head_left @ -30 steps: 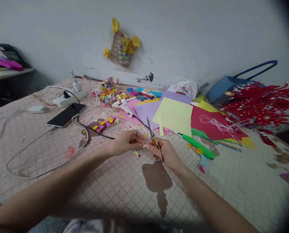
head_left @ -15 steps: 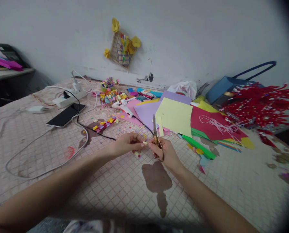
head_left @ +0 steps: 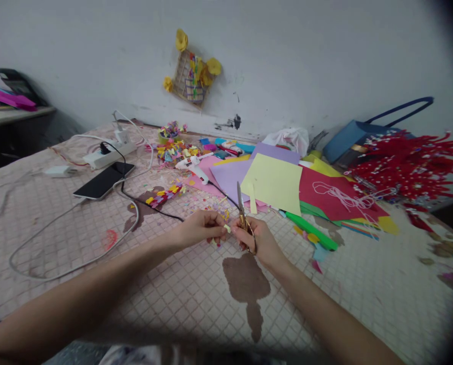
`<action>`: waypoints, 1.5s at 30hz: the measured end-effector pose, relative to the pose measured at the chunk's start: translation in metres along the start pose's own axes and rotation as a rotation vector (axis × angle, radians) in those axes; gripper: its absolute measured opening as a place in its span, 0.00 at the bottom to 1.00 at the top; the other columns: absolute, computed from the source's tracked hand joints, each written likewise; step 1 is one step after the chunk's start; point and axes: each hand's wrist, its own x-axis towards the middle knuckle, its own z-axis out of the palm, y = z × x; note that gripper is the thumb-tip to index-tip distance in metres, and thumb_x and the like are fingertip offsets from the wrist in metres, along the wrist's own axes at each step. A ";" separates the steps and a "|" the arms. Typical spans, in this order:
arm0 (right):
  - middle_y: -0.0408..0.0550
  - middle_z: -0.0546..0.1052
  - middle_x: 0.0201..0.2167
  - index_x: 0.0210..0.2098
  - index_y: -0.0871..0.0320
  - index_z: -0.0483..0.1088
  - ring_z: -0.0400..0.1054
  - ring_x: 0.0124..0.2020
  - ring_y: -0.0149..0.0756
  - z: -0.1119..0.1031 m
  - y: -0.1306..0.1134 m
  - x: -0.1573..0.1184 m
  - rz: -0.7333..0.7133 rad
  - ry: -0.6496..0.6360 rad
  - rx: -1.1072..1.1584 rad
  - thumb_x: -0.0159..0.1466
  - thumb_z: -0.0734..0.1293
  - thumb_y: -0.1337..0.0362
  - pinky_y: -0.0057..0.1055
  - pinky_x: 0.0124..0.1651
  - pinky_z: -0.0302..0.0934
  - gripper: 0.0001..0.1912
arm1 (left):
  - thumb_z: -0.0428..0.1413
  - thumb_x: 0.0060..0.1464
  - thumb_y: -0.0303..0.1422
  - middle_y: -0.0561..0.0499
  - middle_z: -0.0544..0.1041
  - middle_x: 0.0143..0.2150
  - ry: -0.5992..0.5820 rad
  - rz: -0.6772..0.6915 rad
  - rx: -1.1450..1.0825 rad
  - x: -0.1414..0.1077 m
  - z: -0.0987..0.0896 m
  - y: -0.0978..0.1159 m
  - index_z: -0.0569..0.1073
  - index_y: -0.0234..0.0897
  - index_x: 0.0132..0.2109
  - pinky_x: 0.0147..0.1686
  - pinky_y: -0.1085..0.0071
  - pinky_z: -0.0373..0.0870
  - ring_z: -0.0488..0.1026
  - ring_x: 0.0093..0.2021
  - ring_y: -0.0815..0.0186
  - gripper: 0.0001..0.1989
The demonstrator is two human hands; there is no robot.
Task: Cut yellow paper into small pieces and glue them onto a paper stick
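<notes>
My left hand [head_left: 205, 226] pinches a small pale yellow paper piece [head_left: 227, 229] between thumb and fingertips. Close beside it, my right hand [head_left: 257, 237] is closed round a pair of scissors [head_left: 242, 209] with gold handles, blades pointing up and away from me. The right fingertips are near the paper piece; whether they touch it I cannot tell. Just beyond the hands lie a pale yellow paper sheet [head_left: 275, 180] and a narrow strip [head_left: 253, 198] of the same colour. Tiny coloured scraps lie under and behind my left hand.
A white glue gun [head_left: 196, 166] lies behind the hands, its black cord running across the table. Left are a dark phone [head_left: 104, 181] and a power strip [head_left: 108, 156]. A green roll [head_left: 312, 230], white string [head_left: 348, 195] and red tinsel-like bundle [head_left: 405, 165] lie right.
The small paper piece has turned in my left fingertips, and the right fingertips have drawn slightly away from it. The scissors have tilted a little to the left.
</notes>
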 end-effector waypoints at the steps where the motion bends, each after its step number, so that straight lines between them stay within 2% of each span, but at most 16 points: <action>1: 0.36 0.61 0.15 0.24 0.59 0.64 0.55 0.15 0.24 0.000 0.000 0.000 0.002 0.005 0.002 0.54 0.65 0.56 0.22 0.18 0.50 0.12 | 0.56 0.49 0.36 0.52 0.73 0.24 0.003 -0.001 0.003 0.000 0.000 0.001 0.68 0.30 0.31 0.20 0.79 0.58 0.66 0.21 0.76 0.10; 6: 0.36 0.62 0.15 0.26 0.60 0.65 0.55 0.15 0.24 0.000 0.002 0.000 -0.001 0.047 0.004 0.54 0.64 0.56 0.22 0.18 0.50 0.12 | 0.53 0.51 0.36 0.52 0.73 0.25 0.023 -0.019 -0.019 -0.001 0.002 0.003 0.68 0.30 0.30 0.21 0.78 0.59 0.65 0.22 0.76 0.11; 9: 0.36 0.62 0.15 0.27 0.59 0.65 0.56 0.15 0.24 -0.001 0.006 0.001 -0.006 0.063 -0.003 0.55 0.64 0.56 0.22 0.18 0.51 0.12 | 0.55 0.50 0.36 0.52 0.72 0.25 0.055 -0.032 -0.037 0.000 0.001 0.000 0.69 0.30 0.33 0.23 0.78 0.60 0.66 0.23 0.75 0.10; 12: 0.36 0.62 0.15 0.27 0.60 0.65 0.56 0.15 0.24 0.000 0.008 0.001 -0.022 0.052 -0.010 0.55 0.64 0.56 0.22 0.18 0.51 0.12 | 0.58 0.46 0.35 0.53 0.71 0.24 0.061 -0.044 -0.036 0.001 0.001 -0.002 0.69 0.30 0.34 0.22 0.78 0.60 0.66 0.23 0.75 0.12; 17: 0.37 0.62 0.15 0.28 0.60 0.65 0.55 0.15 0.24 0.000 0.007 0.000 -0.009 0.047 0.026 0.56 0.63 0.55 0.22 0.19 0.51 0.13 | 0.57 0.48 0.37 0.52 0.72 0.24 0.076 -0.069 -0.063 0.000 0.001 0.001 0.68 0.30 0.30 0.21 0.79 0.59 0.66 0.21 0.76 0.12; 24: 0.37 0.62 0.15 0.26 0.60 0.65 0.55 0.16 0.24 0.000 0.003 0.000 -0.010 0.012 -0.008 0.55 0.64 0.57 0.22 0.19 0.50 0.12 | 0.57 0.47 0.36 0.52 0.73 0.25 0.084 -0.067 -0.078 0.000 0.002 0.003 0.68 0.30 0.31 0.20 0.79 0.59 0.66 0.21 0.76 0.11; 30: 0.37 0.62 0.15 0.26 0.60 0.64 0.54 0.16 0.23 0.000 0.005 0.001 -0.028 0.013 -0.022 0.56 0.63 0.60 0.22 0.18 0.49 0.10 | 0.57 0.47 0.37 0.52 0.72 0.24 0.017 -0.027 -0.048 0.001 0.001 -0.001 0.67 0.31 0.31 0.21 0.78 0.62 0.68 0.23 0.74 0.12; 33: 0.36 0.61 0.14 0.25 0.60 0.63 0.54 0.15 0.23 0.000 0.006 0.001 -0.016 0.003 -0.030 0.55 0.64 0.60 0.22 0.19 0.49 0.10 | 0.56 0.48 0.39 0.53 0.71 0.22 0.047 -0.006 -0.034 0.001 0.001 -0.001 0.67 0.31 0.30 0.21 0.78 0.62 0.67 0.21 0.74 0.13; 40: 0.36 0.62 0.16 0.28 0.60 0.65 0.56 0.16 0.24 0.000 0.008 0.000 -0.008 0.002 0.019 0.56 0.64 0.57 0.22 0.20 0.51 0.11 | 0.56 0.48 0.39 0.53 0.72 0.24 0.119 -0.051 -0.094 0.001 0.002 -0.001 0.67 0.31 0.29 0.22 0.78 0.61 0.65 0.21 0.76 0.13; 45: 0.36 0.62 0.15 0.27 0.60 0.64 0.55 0.15 0.24 0.000 0.007 0.000 -0.001 0.011 0.009 0.55 0.65 0.58 0.22 0.19 0.51 0.11 | 0.56 0.48 0.38 0.52 0.72 0.24 0.091 -0.061 -0.098 0.000 0.004 0.002 0.67 0.31 0.29 0.22 0.78 0.61 0.66 0.21 0.76 0.13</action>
